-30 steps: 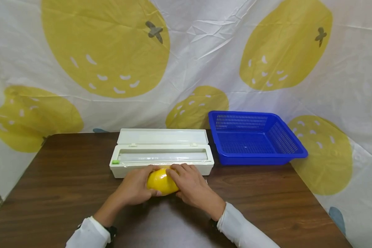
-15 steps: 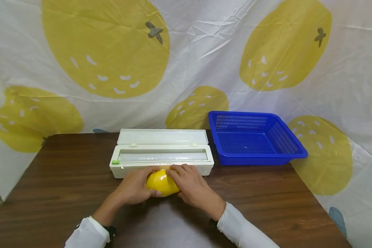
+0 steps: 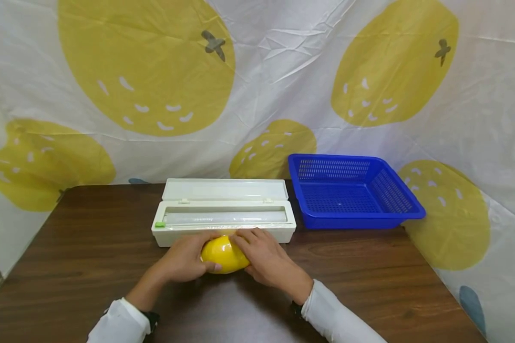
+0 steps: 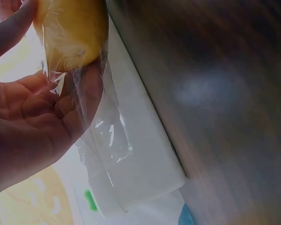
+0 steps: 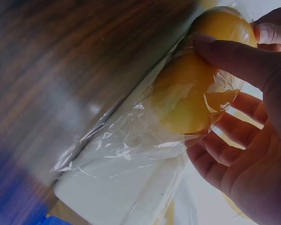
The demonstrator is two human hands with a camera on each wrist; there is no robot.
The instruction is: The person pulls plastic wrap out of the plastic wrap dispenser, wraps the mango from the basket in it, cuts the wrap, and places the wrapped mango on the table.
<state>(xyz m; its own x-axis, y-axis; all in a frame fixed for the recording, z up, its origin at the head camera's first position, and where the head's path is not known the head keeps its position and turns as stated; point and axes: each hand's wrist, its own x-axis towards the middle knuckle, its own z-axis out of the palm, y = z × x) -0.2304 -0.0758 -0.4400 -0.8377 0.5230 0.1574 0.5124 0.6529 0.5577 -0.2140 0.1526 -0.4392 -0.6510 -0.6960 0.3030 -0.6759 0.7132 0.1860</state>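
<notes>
A smooth, rounded yellow fruit [image 3: 225,255], mango-like, is held between both hands just in front of the white cling film box [image 3: 223,233]. Clear cling film [image 5: 122,140] covers the fruit and hangs loose past its ends; it reaches toward the box in the wrist views. The left hand [image 3: 186,257] grips the fruit's left end, thumb on the near side and fingers beyond it. From the right, the right hand [image 3: 263,257] holds the other end, its thumb lying across the fruit in the right wrist view. Some fingertips are hidden behind the fruit.
The box lid [image 3: 225,189] is raised at the back, and a film roll [image 3: 225,217] lies inside. A green slider [image 3: 160,224] sits at the box's left end. To the right stands a blue plastic basket [image 3: 356,200]. All rest on a dark wooden table [image 3: 90,238].
The yellow fruit has shifted slightly left and nearer to the person, turning a little in the hands. Both hands keep their hold; box and basket have stayed put.
</notes>
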